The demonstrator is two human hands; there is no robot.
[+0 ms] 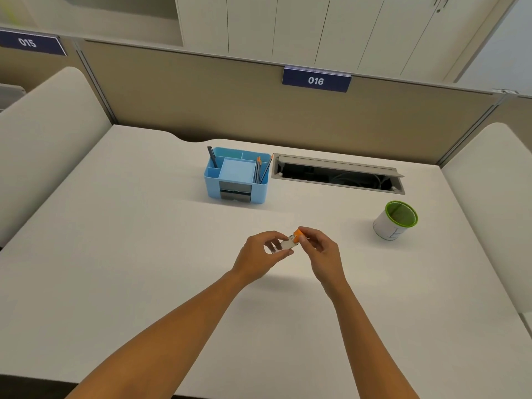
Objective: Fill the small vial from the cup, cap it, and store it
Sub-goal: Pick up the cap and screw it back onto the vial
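A small clear vial [283, 245] hangs tilted above the middle of the white desk, gripped by the fingers of my left hand [260, 256]. Its orange cap [298, 233] sits at the vial's upper right end, pinched between the thumb and fingers of my right hand [318, 249]. Whether the cap is screwed on or loose I cannot tell. A white cup with a green rim and green inside [395, 221] stands on the desk to the right, well apart from both hands.
A light blue desk organizer [237, 180] with pens and pencils stands at the back centre. Right of it lies an open cable tray slot [338, 174]. Beige partition walls enclose the desk at the back and sides.
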